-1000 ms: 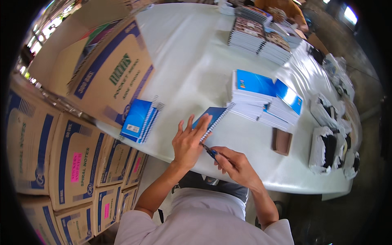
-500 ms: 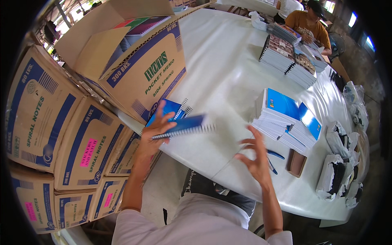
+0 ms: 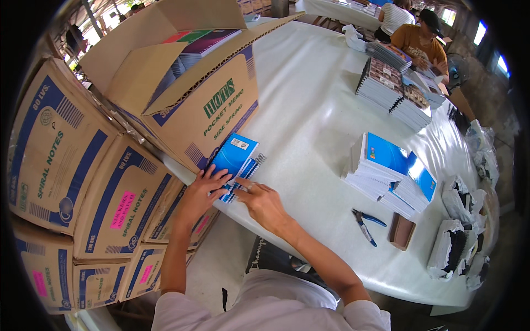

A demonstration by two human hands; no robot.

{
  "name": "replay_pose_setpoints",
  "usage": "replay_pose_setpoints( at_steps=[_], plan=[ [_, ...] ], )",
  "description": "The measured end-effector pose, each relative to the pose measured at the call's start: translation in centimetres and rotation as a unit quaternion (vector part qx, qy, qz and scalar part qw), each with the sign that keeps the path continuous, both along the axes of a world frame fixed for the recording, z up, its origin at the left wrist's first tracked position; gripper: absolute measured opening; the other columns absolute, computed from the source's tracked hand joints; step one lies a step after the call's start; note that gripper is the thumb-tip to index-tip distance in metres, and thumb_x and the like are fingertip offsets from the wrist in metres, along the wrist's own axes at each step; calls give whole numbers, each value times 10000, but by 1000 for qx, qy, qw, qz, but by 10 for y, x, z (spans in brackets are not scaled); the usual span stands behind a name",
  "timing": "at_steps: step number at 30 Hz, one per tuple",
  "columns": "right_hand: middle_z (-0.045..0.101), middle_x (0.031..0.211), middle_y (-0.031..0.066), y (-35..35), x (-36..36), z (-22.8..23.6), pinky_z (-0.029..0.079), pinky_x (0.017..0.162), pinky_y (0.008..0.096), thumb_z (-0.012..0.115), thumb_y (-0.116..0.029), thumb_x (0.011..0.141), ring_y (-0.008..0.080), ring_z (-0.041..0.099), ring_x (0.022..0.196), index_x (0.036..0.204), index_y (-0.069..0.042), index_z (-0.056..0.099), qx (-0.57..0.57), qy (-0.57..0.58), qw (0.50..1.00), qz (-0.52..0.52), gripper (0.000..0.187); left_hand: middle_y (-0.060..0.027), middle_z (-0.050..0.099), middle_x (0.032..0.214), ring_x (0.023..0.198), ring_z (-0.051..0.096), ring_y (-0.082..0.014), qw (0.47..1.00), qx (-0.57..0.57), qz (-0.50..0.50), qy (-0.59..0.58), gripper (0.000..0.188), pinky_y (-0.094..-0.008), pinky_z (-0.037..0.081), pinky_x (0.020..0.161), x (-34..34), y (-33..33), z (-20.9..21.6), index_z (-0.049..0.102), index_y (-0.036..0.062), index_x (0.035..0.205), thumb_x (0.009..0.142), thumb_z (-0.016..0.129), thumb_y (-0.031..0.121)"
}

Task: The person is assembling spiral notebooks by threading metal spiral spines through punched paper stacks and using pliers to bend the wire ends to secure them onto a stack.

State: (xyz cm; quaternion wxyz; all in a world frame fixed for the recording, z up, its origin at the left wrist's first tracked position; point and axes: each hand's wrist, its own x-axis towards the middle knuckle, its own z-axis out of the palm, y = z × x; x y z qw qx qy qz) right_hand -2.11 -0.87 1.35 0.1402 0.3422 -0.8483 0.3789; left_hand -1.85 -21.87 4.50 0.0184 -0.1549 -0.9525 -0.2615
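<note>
A blue spiral notebook (image 3: 234, 155) lies on top of other blue spiral notebooks at the table's left edge, against the open carton (image 3: 232, 107). My left hand (image 3: 200, 193) grips its near left edge, fingers over the cover. Bent at the near spiral edge are the fingers of my right hand (image 3: 260, 203), closed on the same notebook; its fingertips are partly hidden. To the right stands a stack of blue notebooks (image 3: 381, 149) with white pages. Blue-handled pliers (image 3: 362, 226) and a small brown tray (image 3: 402, 230) lie in front of that stack.
Stacked cardboard cartons (image 3: 118, 198) stand left of the table. Several bundles of black spiral wires in white wrapping (image 3: 450, 248) sit along the right edge. Piles of spiral books (image 3: 381, 77) are at the far right, where a person in a brown shirt (image 3: 422, 47) works.
My left hand has put the held notebook down onto the others by the carton. My right hand, earlier apart near the pliers, has moved left to the notebook's spiral edge.
</note>
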Motion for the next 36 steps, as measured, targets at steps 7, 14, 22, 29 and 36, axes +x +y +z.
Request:
replay_pose_setpoints(
  at_steps=[7,14,22,29,36],
  plan=[
    [644,1142,77,200,-36,109,509,933,413,728,59,671,317,582,1100,1006,-86,727,161,81,980,-78,365,-27,600,1358,1373,421,-350,986,-104,38,123,381,-565,277,1137,18,19,7,681,170,1244,864,700,159],
    [576,1176,54,252,-62,133,495,967,382,823,-20,657,287,582,1098,1090,-166,716,259,-131,951,-104,470,-2,562,1411,1393,387,-388,973,-2,-88,215,423,-590,254,1129,4,110,24,693,189,1236,832,693,62],
    [564,1222,40,262,-73,134,528,931,381,830,-42,690,277,598,1073,1065,-139,670,228,-165,958,-50,419,-16,578,1400,1411,369,-398,964,55,-163,202,464,-593,246,1133,-5,162,30,723,193,1193,787,690,-27],
    [576,1217,60,265,-75,127,542,911,371,831,-67,700,280,621,1038,1076,-134,678,266,-99,958,-41,412,-24,577,1400,1415,367,-390,964,74,-180,179,457,-601,240,1134,-3,180,25,727,188,1185,790,673,-37],
    [572,1211,69,271,-80,135,555,858,361,816,-48,714,269,638,985,1090,-143,696,229,-167,959,-12,406,-61,583,1390,1417,363,-394,961,123,-199,150,431,-585,242,1134,-5,184,19,731,160,1172,800,669,-47]
  ],
)
